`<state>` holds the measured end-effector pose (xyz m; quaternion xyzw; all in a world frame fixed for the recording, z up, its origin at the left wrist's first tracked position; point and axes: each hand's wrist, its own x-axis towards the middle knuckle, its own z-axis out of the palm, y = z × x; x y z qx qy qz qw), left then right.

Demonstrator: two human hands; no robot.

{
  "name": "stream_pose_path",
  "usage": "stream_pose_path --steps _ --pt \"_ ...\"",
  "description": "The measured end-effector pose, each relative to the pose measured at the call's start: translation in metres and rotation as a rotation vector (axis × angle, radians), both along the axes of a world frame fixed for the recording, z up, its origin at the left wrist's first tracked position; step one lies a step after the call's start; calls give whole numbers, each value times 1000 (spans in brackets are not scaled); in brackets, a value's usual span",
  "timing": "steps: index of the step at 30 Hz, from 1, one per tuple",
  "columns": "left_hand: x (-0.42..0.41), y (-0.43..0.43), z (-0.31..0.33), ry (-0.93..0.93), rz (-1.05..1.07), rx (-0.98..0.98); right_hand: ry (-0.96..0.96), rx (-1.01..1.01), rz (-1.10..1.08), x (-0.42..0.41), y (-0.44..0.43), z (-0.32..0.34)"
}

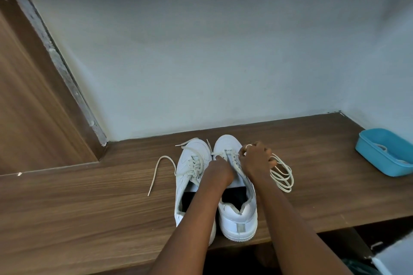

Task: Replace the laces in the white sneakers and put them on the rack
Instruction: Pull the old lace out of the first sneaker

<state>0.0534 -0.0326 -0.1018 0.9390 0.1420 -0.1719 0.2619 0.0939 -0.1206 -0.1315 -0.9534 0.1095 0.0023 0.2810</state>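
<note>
Head view: white sneakers sit side by side on the wooden counter; left hand pinches the right-hand shoe's threaded lace, right hand curls round a looped lace. Laces seem limp and light, best pinched near the tips

Two white sneakers, two hands, one coiled lace, one blue tub

Probably a home: wooden shelf, sneakers.
</note>
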Motion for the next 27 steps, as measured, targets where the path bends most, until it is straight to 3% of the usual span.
stream_pose_path --steps 12,21,27 --pt "0 0 2 15 -18 3 -31 -17 -388 -8 -12 6" --pt "0 0 -1 7 -12 4 -18 1 30 -2 2 3" --pt "0 1 -2 -15 -14 2 -28 -59 37 -2 4 1"
